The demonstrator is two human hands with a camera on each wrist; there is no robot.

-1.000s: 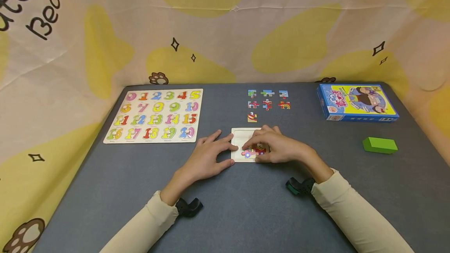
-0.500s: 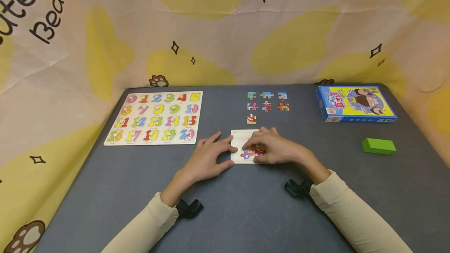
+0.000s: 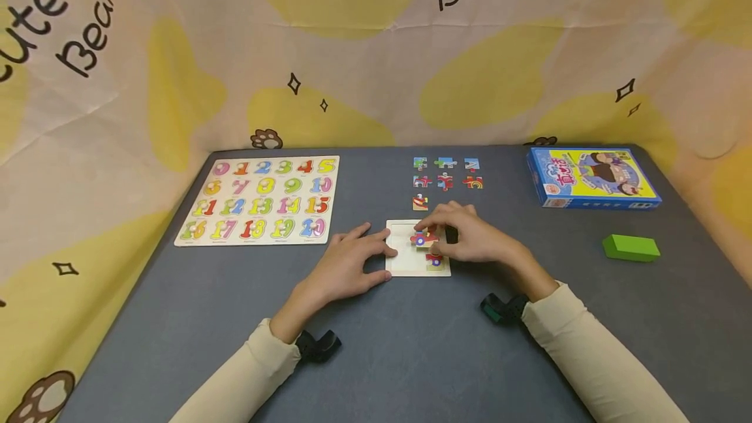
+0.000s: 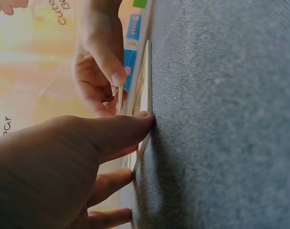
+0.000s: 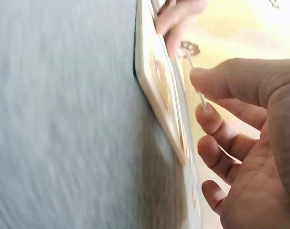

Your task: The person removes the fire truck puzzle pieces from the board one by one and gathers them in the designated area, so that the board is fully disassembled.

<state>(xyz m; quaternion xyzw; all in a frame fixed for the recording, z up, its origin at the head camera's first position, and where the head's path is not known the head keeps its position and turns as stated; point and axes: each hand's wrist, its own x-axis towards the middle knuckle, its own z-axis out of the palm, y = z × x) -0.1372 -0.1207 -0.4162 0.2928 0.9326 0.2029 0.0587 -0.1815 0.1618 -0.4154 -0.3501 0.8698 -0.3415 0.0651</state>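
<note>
A white puzzle tray (image 3: pixel 405 269) lies flat on the table in front of me. My left hand (image 3: pixel 348 265) rests at its left edge, fingers fairly straight, fingertips and thumb touching the rim. Between thumb and fingers, my right hand (image 3: pixel 480 237) pinches a jigsaw piece (image 3: pixel 422 240) printed with a pink-red shape and a blue wheel. Both wrist views show that thin piece edge-on, raised off the tray. Another jigsaw piece (image 3: pixel 435 263) sits in the tray's lower right corner. Part of the tray's right side is hidden by the right hand.
Several loose jigsaw pieces (image 3: pixel 444 181) lie in rows beyond the tray. A number board (image 3: pixel 256 200) is at the left. At the right stand a blue and yellow box (image 3: pixel 595 178) and a green block (image 3: pixel 631 248). A patterned cloth (image 3: pixel 352 51) hangs behind the table.
My right hand has lifted the jigsaw piece up from the tray's lower part and moved it slightly away from me, uncovering the corner piece. The left hand stays on the rim.
</note>
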